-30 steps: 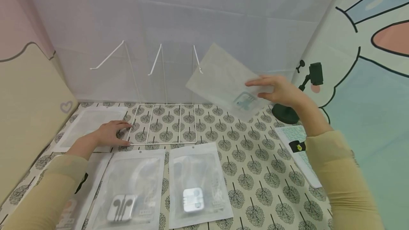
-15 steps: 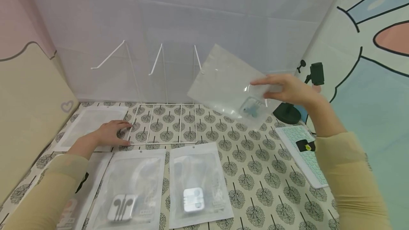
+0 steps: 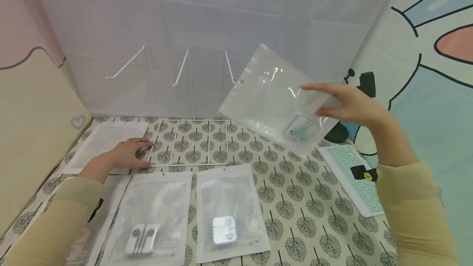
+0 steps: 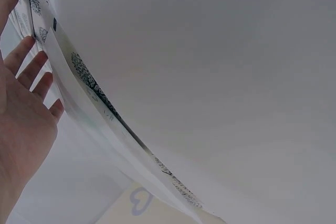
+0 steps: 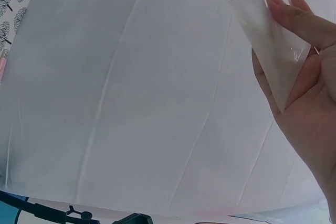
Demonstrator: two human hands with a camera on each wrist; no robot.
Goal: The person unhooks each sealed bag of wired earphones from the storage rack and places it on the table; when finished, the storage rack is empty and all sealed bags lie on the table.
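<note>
My right hand (image 3: 354, 104) pinches a clear zip bag (image 3: 266, 89) by its side, holding it tilted above the table. Inside the bag sits a clear case with light-blue earphones (image 3: 300, 129). The bag's hang hole is just right of the tip of the right hook (image 3: 229, 67) on a white wire display rack (image 3: 190, 165). In the right wrist view, thumb and fingers (image 5: 294, 17) pinch the bag's plastic. My left hand (image 3: 127, 154) rests at the rack base's left edge, fingers spread; the left wrist view shows its fingers extended.
Bagged white earphones (image 3: 142, 238) and another bagged white case (image 3: 224, 230) lie in front of the rack. More bags (image 3: 107, 136) lie at the left, partly under my left arm. A pale green keyboard (image 3: 351, 167) and a black phone stand (image 3: 337, 134) are at the right.
My right hand and the bag have moved to the right, and the hang hole has shifted right of the hook tip. My left hand has stayed at the rack.
</note>
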